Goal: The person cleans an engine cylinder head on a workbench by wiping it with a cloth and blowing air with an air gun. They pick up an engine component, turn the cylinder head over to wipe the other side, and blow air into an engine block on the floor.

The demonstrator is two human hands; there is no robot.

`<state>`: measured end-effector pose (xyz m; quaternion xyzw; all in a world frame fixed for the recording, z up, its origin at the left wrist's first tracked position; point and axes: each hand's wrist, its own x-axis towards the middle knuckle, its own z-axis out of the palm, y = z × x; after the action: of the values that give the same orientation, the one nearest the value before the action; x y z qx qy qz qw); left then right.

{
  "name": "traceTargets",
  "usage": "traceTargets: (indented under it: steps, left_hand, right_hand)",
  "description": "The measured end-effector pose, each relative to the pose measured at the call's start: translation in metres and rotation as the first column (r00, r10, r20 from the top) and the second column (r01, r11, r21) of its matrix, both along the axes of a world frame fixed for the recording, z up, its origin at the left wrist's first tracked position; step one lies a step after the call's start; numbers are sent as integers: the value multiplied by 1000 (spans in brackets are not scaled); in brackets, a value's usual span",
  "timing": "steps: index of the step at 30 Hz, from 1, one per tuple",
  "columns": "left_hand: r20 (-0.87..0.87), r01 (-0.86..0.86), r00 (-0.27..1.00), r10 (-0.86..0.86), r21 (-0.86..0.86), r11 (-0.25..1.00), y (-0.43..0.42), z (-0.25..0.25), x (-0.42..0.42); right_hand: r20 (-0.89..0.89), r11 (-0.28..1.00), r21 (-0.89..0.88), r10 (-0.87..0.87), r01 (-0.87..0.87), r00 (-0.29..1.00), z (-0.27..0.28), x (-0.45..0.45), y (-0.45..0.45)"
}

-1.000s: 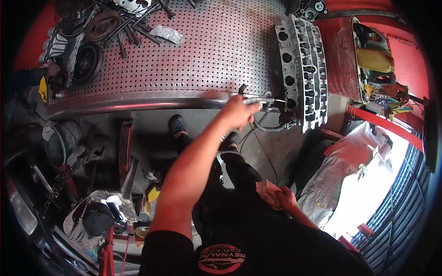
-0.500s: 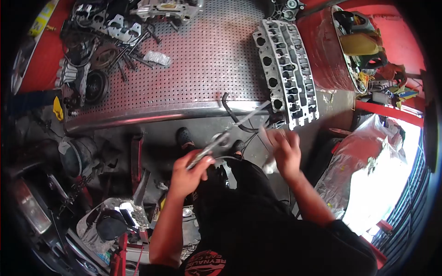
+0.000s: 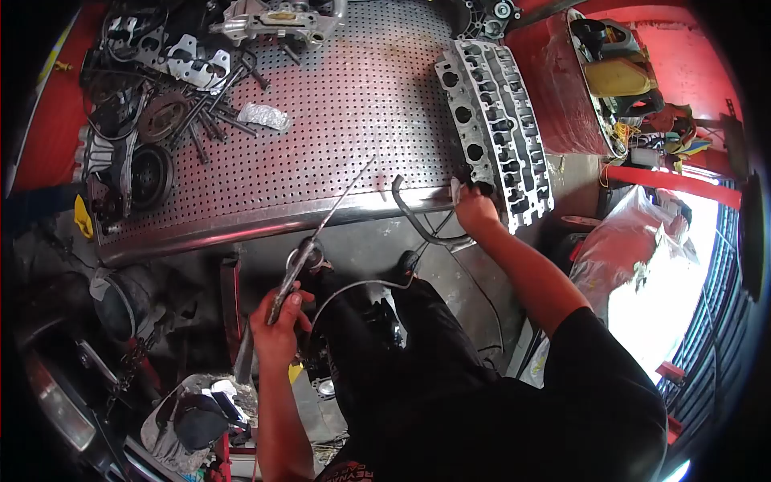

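My left hand [image 3: 277, 325] is closed around the handle of an air blow gun [image 3: 301, 259], whose long thin nozzle points up over the metal table's front edge. A thin hose curves near it. My right hand [image 3: 478, 213] is at the near end of the cylinder head [image 3: 502, 120], by its lowest port, with the fingers closed on a small folded piece of paper [image 3: 456, 191]. The fingertips are partly hidden against the metal. The cylinder head lies on the right side of the perforated table [image 3: 337, 104].
Bolts [image 3: 210, 120], gaskets [image 3: 197, 64], a pulley [image 3: 150, 175] and a crumpled clear wrapper [image 3: 265, 117] lie on the table's left side. A black hose [image 3: 414, 217] hangs over the front edge. A red drum [image 3: 562, 96] stands right, beside plastic-wrapped items [image 3: 618, 249].
My left hand has drawn the blow gun back from the cylinder head, down and left. My right hand has moved up from near my leg to the head's near end with the paper.
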<state>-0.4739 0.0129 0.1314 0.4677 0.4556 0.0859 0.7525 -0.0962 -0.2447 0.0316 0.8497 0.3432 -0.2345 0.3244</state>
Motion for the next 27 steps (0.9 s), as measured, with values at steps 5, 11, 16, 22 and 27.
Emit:
traceTargets:
  steps: [5,11,16,22,27]
  left_hand:
    - [27,-28,999,29,-11,1000,9,4,-5]
    - [31,-55,998,55,-19,998,17,-1,-16]
    - [32,-73,997,72,32,997,19,6,-14]
    - [46,-95,994,97,-57,994,8,10,-8]
    - [55,-25,998,28,-61,998,-12,21,29]
  right_hand:
    - [-198,989,-143,-58,30,979,47,5,50]
    - [141,922,-257,332,-289,933,17,13,0]
    - [120,938,-326,164,-117,979,1,11,20]
    - [50,986,82,-147,143,988,9,10,11]
    - [-406,865,461,7,198,914,-8,24,-4]
